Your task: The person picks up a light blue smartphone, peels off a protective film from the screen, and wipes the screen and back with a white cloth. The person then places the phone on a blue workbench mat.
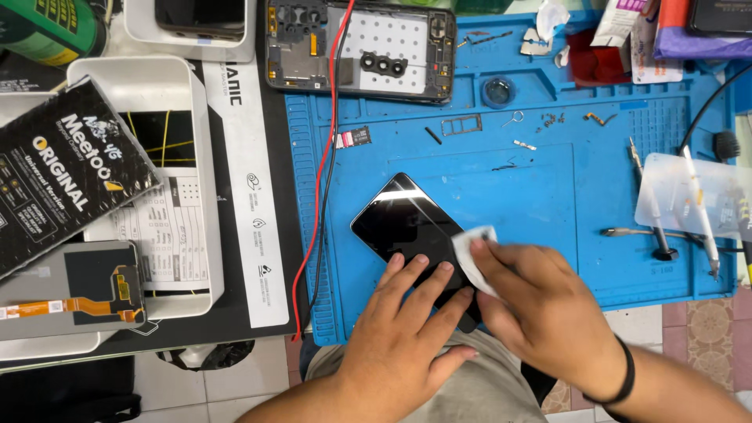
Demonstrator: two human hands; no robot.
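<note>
I am wiping a black phone screen [403, 223] that lies tilted near the middle of the blue mat [548, 196], close to the mat's near edge. My left hand [407, 329] lies flat on the near end of the screen, fingers spread and stretched out, pressing it down so it does not slide. My right hand [540, 305] is just beside it on the same end, with the fingers bent down on a small white wipe [474, 251], which they press onto the glass. I think the wiping is partway done. The far end of the screen, the part my hands do not cover, looks dark, smooth and shiny, and I see no marks there. The near end is hidden under my hands, so I cannot tell how clean it is. At the far edge of the mat lies an open phone body [360, 47] with its insides showing, well apart from the screen, so the two are not joined yet. A red and black wire [321, 180] runs down the left side of the mat. Tiny screws [552, 120] sit on the far part of the mat, and thin metal tools [666, 204] lie at its right side.
</note>
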